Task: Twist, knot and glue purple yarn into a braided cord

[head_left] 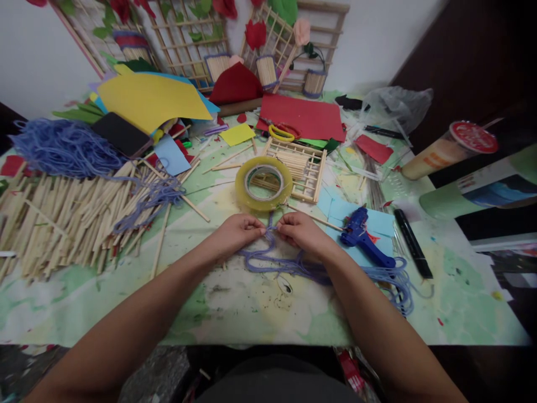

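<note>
At the middle of the table, my left hand [247, 228] and my right hand [296, 228] face each other, each pinching a blue-purple yarn [268, 263]. Between my fingertips the strands come together; whether they are knotted I cannot make out. Loose loops of the yarn run under my right forearm and out to the right. Just beyond my fingers lies a roll of clear yellowish tape [241, 187], partly over a small lattice of wooden sticks [308, 170]. A blue glue gun [364, 238] rests on light blue paper right of my right hand.
Piled sticks [75, 224] and a heap of yarn [62, 148] fill the left. Yellow-handled scissors [280, 133] lie on red felt [306, 109] behind the tape. A black marker [413, 243], a lidded drink cup [448, 148] and a plastic bag [394, 106] stand or lie on the right.
</note>
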{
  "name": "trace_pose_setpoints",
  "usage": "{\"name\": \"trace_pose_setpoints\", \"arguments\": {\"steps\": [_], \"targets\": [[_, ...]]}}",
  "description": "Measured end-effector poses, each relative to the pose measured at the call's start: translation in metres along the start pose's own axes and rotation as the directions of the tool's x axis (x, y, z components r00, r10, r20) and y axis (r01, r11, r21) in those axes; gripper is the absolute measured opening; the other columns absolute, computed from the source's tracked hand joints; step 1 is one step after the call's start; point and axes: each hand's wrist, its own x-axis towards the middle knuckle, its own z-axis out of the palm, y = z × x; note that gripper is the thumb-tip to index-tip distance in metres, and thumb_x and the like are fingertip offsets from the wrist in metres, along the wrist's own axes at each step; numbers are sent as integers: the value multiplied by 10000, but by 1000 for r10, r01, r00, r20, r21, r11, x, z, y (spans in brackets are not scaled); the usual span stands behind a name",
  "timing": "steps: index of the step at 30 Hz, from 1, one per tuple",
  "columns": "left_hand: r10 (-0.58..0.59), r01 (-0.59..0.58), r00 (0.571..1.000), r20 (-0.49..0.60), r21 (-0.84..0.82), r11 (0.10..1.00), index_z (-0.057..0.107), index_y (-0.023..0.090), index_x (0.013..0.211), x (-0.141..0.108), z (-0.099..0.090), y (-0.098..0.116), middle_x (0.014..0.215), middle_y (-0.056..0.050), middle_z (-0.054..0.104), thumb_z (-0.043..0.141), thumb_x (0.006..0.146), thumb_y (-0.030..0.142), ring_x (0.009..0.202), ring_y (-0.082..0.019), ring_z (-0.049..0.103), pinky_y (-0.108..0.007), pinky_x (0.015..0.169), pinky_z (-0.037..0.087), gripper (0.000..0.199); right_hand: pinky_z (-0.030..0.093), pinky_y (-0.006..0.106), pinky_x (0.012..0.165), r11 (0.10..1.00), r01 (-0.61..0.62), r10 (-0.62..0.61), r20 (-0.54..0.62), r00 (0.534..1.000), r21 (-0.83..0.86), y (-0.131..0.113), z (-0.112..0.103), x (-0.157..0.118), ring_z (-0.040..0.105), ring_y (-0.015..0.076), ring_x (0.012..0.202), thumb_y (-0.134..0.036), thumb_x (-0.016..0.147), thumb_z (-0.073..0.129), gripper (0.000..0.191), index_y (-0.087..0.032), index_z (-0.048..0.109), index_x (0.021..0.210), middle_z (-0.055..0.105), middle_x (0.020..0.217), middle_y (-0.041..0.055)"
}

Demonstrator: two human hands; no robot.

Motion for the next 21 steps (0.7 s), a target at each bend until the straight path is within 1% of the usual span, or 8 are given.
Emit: {"name": "trace_pose_setpoints", "arguments": {"steps": [4, 7, 11, 14, 17, 21], "targets": [[-6, 6, 1000, -27, 12, 1000, 626, 141, 761, 0, 0, 1, 504, 58, 446, 653, 678, 341, 434, -62, 285, -211, 426, 167, 218, 235, 235, 474, 1000, -6, 6, -26, 1000, -2, -3, -4, -2, 336, 75, 438, -167, 764, 502, 178, -167, 504, 586, 418, 460, -42], [17, -17, 999, -43, 4, 1000, 620, 146, 751, 2, 0, -2, 502, 55, 445, 653, 679, 338, 438, -67, 294, -209, 434, 178, 208, 251, 234, 490, 1000, 15, -15, -11, 1000, -20, -3, -1, -3, 354, 75, 455, -203, 784, 505, 205, -162, 513, 583, 447, 482, -32], [97, -92, 991, -86, 60, 994, 619, 153, 744, 4, 2, -7, 511, 47, 452, 662, 677, 341, 452, -79, 321, -209, 447, 197, 204, 259, 233, 494, 998, 51, -50, 35, 998, -32, -2, 8, -4, 368, 77, 470, -332, 821, 512, 312, -164, 503, 559, 452, 479, -29], [186, -170, 978, -94, 155, 973, 628, 156, 736, 3, 6, -9, 510, 48, 435, 657, 680, 299, 468, -86, 340, -209, 459, 215, 156, 242, 231, 481, 998, 55, -55, 13, 998, -16, -2, 13, -5, 348, 77, 466, -410, 814, 532, 360, -172, 477, 550, 424, 464, -41], [251, -222, 963, -98, 238, 946, 646, 156, 780, 0, 10, -7, 522, 50, 425, 635, 695, 246, 489, -91, 355, -207, 474, 235, 124, 221, 230, 474, 999, 32, -33, -26, 999, -12, -2, 16, -5, 317, 71, 455, -357, 795, 551, 299, -170, 485, 571, 410, 464, -52], [240, -206, 967, -88, 286, 936, 660, 152, 826, -2, 8, -4, 520, 50, 416, 654, 695, 264, 494, -96, 354, -206, 474, 227, 172, 226, 231, 482, 1000, 17, -16, -23, 1000, 13, -1, 15, -3, 308, 70, 449, -281, 780, 535, 223, -160, 520, 594, 408, 460, -55]]}}
